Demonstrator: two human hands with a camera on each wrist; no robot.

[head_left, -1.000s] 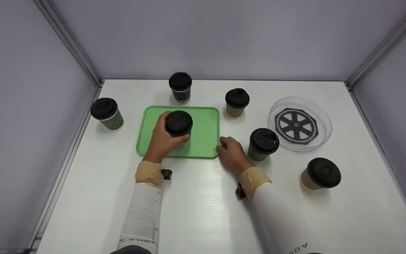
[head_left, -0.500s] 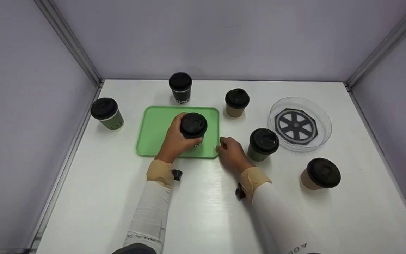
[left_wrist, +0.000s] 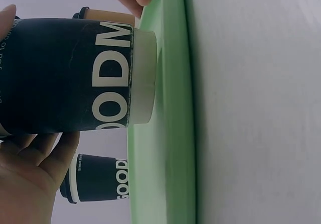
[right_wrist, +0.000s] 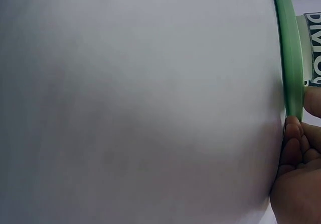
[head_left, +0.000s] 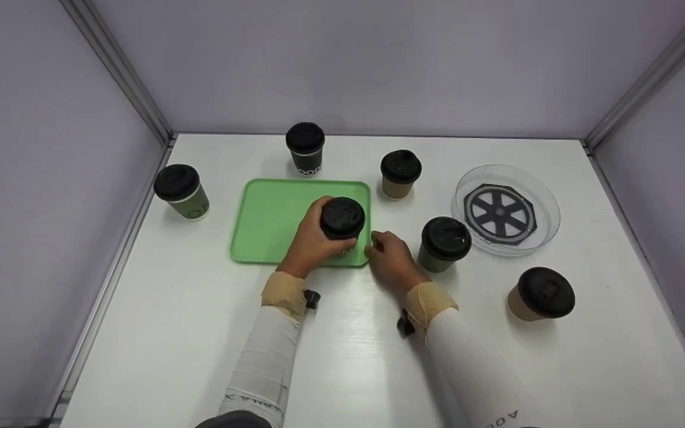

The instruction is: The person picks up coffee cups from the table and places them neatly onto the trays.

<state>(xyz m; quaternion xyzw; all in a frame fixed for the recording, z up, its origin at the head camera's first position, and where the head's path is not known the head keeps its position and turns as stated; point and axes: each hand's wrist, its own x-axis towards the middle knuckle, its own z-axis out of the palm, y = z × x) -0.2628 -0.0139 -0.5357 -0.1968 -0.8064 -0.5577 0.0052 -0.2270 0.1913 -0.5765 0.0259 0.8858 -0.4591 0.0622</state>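
Observation:
My left hand [head_left: 313, 242] grips a black paper coffee cup [left_wrist: 65, 76] with white lettering and a black lid. Upright, the cup is over the front right part of a green tray [head_left: 271, 223]. Its white base is close to the tray; whether they touch I cannot tell. At the tray's front right corner, my right hand [head_left: 393, 258] pinches the rim, with curled fingers [right_wrist: 292, 148] against its outer side. Just right of that hand stands a green lidded cup [head_left: 437, 261].
Behind the tray stand another black cup [head_left: 307, 160] and a brown cup [head_left: 398, 186]. A green cup [head_left: 191, 205] is at the left, a brown cup [head_left: 524, 303] at the right. A clear round dish [head_left: 547, 223] with a dark wheel-shaped insert sits back right. Walls enclose the table.
My left hand has carried the black cup rightward and slightly toward me, from the tray's middle to its front right. The right hand has stayed at the tray's corner.

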